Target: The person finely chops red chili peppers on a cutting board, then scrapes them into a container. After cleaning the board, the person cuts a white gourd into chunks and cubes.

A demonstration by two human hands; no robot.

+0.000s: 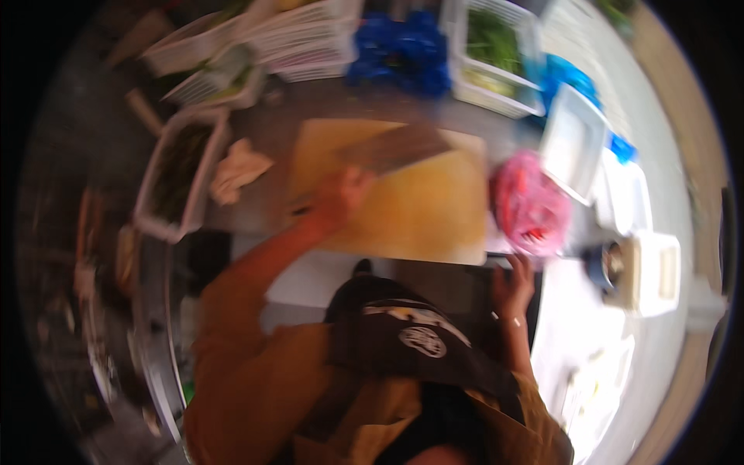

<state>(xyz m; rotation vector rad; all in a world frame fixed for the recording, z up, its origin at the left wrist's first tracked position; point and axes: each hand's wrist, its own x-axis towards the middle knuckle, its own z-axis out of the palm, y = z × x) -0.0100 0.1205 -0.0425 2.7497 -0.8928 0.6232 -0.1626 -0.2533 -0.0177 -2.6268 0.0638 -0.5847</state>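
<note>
My left hand (pixel 343 195) is over the left part of a yellowed cutting board (pixel 418 215), closed around a broad-bladed knife, likely a cleaver (pixel 407 148). Its wide blade lies across the upper part of the board, pointing right. At the table's front edge, my right hand (pixel 514 285) has its fingers apart and appears to hold nothing. Just beyond those fingertips sits a pink plastic bag (pixel 532 203) with reddish contents that are hard to make out. Left of the board lies a crumpled pale cloth (pixel 238 170). Motion blur hides fine detail.
A white tub of dark greens (pixel 180 174) stands at left. Behind the board are white plastic baskets (pixel 308 38), blue plastic bags (pixel 401 55) and a basket of green vegetables (pixel 494 43). White trays (pixel 575 142) and a pale square container (pixel 651 273) line the right side.
</note>
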